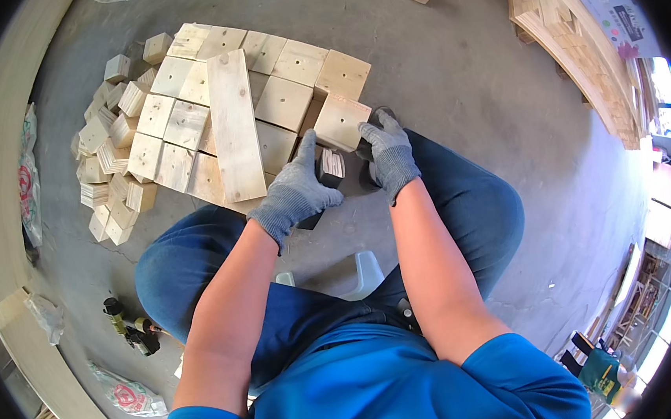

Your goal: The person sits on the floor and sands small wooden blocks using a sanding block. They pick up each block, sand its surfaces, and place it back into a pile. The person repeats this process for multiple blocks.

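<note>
Grey knitted work gloves cover both my hands. A square wooden block (342,121) with a small hole in its top sits at the near right corner of a grid of wooden blocks (284,103). My right hand (391,151) grips its right edge with bent fingers. My left hand (300,190) has its index finger stretched toward the block's left side and its thumb spread; contact there is hard to tell. A dark-sided piece with a pale, streaked end (332,165) stands beside the left hand, partly hidden by it. Across the grid lies a flat wooden board (236,127).
Loose wooden blocks (113,140) are heaped left of the grid. A dark power tool (132,328) lies on the floor by my left knee, near a printed plastic bag (129,391). Stacked timber (566,34) stands at the far right. Pale stool legs (366,274) show between my legs.
</note>
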A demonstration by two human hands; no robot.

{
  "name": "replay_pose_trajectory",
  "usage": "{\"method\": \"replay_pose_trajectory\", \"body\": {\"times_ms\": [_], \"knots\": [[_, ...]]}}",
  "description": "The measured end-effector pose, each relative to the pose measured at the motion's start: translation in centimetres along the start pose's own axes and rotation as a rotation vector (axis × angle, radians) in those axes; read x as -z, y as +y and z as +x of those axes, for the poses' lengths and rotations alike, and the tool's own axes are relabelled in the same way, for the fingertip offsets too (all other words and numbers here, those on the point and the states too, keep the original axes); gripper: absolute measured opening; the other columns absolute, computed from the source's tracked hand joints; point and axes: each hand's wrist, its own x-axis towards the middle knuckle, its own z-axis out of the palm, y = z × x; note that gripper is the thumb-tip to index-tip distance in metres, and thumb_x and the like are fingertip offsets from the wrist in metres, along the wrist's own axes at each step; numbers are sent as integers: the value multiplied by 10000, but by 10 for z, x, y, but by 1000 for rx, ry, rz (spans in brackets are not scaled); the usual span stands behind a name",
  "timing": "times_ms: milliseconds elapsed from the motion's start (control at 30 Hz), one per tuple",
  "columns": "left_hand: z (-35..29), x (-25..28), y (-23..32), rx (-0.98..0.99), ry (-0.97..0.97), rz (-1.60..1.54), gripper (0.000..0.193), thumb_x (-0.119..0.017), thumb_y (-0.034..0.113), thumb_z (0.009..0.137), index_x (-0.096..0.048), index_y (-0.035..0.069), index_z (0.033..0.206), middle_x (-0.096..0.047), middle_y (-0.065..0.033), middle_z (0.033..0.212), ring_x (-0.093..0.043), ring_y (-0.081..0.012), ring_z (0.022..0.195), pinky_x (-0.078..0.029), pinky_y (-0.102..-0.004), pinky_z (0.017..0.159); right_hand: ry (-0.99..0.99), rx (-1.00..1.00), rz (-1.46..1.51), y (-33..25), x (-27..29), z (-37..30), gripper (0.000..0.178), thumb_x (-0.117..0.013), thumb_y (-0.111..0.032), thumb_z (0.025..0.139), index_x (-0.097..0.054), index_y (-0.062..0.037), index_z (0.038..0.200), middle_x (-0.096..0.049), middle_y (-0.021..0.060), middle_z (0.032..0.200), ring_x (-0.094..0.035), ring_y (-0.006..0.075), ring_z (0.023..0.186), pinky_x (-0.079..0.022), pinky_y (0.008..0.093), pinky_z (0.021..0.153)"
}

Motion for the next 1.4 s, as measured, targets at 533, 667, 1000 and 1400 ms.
{"method": "replay_pose_trajectory", "body": {"times_ms": [533,667,1000,1400], "knots": [[-57,9,3,-368,104,-118,1132,-873,252,719,-324,57,1689,-594,-274,1506,-608,-394,1388,-484,-429,1196,-157,-40,87,18,-22,6,503,-748,-285,1045,-626,-4,1444,-736,106,1263,-702,215,1100,-594,360,878],[-60,6,-1,-418,155,28,1106,-883,289,739,-343,62,1677,-643,-279,1416,-662,-420,1290,-529,-454,1131,-155,119,16,40,-18,28,493,-728,-312,1054,-641,0,1426,-741,103,1235,-699,199,1074,-593,344,836],[-65,1,0,-407,81,94,1033,-865,377,823,-357,68,1667,-679,-287,1324,-707,-432,1188,-556,-477,1068,-85,-14,-42,19,-25,17,495,-750,-348,1034,-652,-16,1388,-727,122,1200,-700,212,1032,-598,356,812],[-72,3,1,-440,95,176,1022,-850,459,842,-379,64,1658,-670,-286,1341,-709,-427,1188,-552,-472,1067,-38,-15,-75,9,-15,2,834,-852,-336,945,-465,20,1592,-579,147,1531,-640,263,1247,-599,381,902]]}}
